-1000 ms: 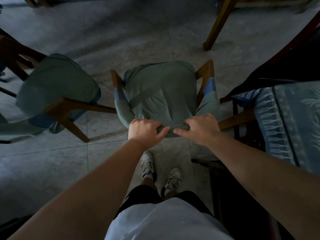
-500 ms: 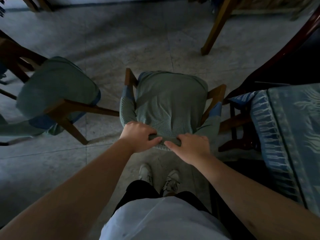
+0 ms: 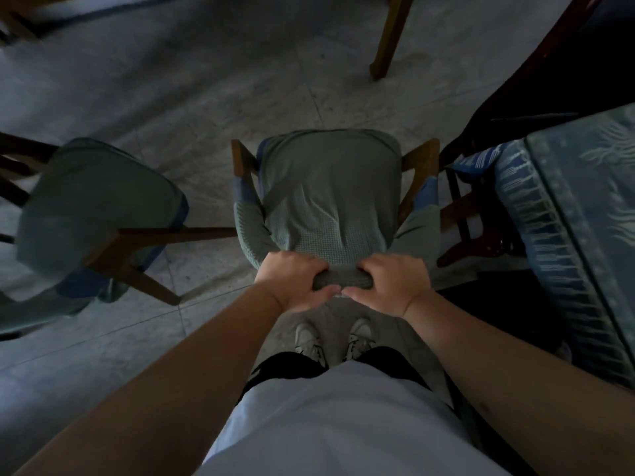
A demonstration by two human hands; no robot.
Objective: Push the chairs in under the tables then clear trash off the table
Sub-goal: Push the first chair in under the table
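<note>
The room is dim. The floor (image 3: 206, 80) is made of grey stone tiles with thin joints between them. A wooden furniture leg (image 3: 390, 36) stands on it at the far side. On the right there is a dark red wooden frame (image 3: 481, 231) under a blue patterned cloth (image 3: 567, 214).

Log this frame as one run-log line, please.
phase: moving chair | left hand: grips backrest top | right hand: grips backrest top | green-covered chair: on open floor | second chair: at left
</note>
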